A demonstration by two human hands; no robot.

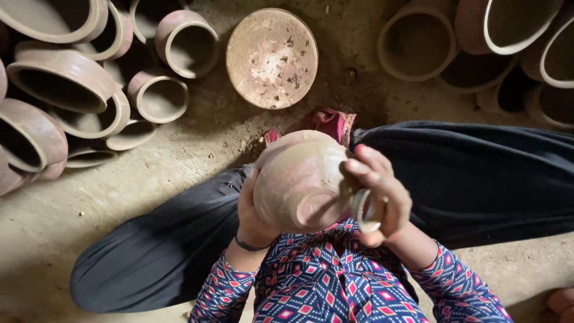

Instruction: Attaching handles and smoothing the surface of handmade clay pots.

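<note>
Dusty earthen floor underfoot, her left hand cradles a round reddish-brown clay pot while the right hand grips a small pale ring-shaped tool, best pressed lightly.

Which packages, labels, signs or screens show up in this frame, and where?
None in view: no package, label, sign or screen.
Only bare things: a round reddish clay pot held between the left hand and right hand, stacked clay pots on the dirt floor.

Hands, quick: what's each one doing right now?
Left hand: closed around the side of the clay pot, supporting it.
Right hand: fingers curled on the pot's other side, gripping a small ring-shaped piece.
</note>
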